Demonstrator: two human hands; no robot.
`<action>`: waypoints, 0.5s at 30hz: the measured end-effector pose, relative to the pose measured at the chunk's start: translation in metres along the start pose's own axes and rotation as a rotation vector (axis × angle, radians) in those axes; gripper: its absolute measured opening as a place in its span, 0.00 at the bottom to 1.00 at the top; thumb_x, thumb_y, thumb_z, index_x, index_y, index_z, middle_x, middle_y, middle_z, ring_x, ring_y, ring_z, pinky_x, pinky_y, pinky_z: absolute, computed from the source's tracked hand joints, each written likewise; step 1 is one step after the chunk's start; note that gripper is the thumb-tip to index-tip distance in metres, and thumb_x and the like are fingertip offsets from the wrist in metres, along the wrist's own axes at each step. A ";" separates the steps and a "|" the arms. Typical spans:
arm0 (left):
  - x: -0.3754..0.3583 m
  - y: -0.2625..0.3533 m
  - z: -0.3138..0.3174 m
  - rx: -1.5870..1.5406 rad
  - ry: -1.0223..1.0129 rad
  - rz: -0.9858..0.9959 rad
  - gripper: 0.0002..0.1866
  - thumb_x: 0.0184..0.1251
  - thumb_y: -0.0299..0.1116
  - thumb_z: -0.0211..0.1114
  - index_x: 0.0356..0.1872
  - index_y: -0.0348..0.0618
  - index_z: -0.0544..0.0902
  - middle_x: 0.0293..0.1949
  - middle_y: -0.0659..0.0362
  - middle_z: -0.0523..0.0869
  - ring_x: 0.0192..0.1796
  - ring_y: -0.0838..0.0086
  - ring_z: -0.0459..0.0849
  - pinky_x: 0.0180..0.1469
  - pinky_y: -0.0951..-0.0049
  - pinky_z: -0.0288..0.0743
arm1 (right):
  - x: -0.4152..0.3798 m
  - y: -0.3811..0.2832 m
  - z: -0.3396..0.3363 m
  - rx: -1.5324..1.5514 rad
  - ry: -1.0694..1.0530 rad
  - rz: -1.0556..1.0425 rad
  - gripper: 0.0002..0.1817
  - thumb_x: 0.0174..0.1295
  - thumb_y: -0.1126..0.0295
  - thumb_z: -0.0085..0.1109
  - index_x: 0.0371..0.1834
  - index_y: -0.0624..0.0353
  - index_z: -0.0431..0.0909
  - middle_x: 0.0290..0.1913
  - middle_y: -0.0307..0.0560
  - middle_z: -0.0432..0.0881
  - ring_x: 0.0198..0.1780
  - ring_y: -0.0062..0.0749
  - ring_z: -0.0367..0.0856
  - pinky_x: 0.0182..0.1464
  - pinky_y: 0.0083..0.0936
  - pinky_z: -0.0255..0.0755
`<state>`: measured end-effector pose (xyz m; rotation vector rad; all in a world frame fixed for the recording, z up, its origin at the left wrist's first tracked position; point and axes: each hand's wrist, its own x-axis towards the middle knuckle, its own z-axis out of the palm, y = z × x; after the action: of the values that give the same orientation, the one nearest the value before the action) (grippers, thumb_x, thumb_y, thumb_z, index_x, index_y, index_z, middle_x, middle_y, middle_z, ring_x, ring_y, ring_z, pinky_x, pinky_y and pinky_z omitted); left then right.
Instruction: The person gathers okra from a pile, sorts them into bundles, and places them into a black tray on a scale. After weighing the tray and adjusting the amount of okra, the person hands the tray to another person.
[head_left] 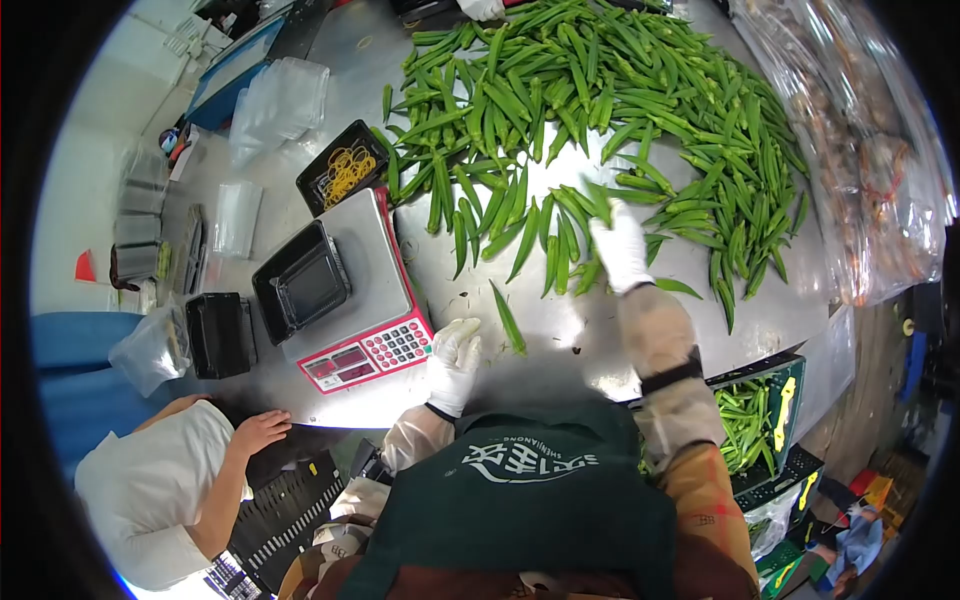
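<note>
Your half-open left fingers (458, 338) could bump the scale (372, 285) close beside them; right fingers (617, 222) touch okra (577, 208), grip unclear

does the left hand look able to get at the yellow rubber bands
Probably yes, with a stretch: the left hand is by the keypad end of the scale, which lies in between, but nothing covers the rubber bands in their open black tray.

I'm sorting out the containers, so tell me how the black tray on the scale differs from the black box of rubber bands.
The tray looks empty; the box holds yellow rubber bands. The tray rests on the scale; the box stands beyond the scale's far end. Both are black and open-topped.
</note>
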<state>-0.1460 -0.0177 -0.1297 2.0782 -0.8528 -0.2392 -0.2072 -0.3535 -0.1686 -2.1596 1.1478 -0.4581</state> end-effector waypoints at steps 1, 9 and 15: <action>-0.001 -0.005 0.002 -0.061 -0.004 -0.082 0.17 0.63 0.24 0.68 0.53 0.45 0.83 0.49 0.51 0.86 0.57 0.58 0.81 0.63 0.61 0.73 | -0.005 0.015 -0.012 0.206 0.035 -0.035 0.23 0.64 0.68 0.63 0.62 0.61 0.75 0.54 0.49 0.82 0.48 0.35 0.81 0.51 0.29 0.74; 0.012 -0.021 0.018 -0.581 -0.059 -0.615 0.16 0.73 0.18 0.56 0.57 0.41 0.80 0.34 0.66 0.83 0.31 0.87 0.75 0.34 0.85 0.71 | -0.184 0.111 -0.309 -0.350 -0.588 0.443 0.30 0.59 0.73 0.67 0.67 0.63 0.73 0.49 0.46 0.85 0.50 0.30 0.84 0.53 0.24 0.76; 0.037 0.001 0.051 0.128 -0.270 -0.469 0.27 0.61 0.35 0.73 0.60 0.42 0.74 0.27 0.62 0.83 0.28 0.75 0.83 0.32 0.72 0.77 | -0.170 0.099 -0.212 -0.085 -0.067 0.250 0.15 0.61 0.73 0.67 0.49 0.68 0.83 0.43 0.51 0.88 0.43 0.25 0.85 0.47 0.24 0.78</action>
<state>-0.1417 -0.0748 -0.1555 2.3826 -0.5298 -0.7469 -0.4822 -0.3326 -0.0816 -2.0493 1.3985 -0.2288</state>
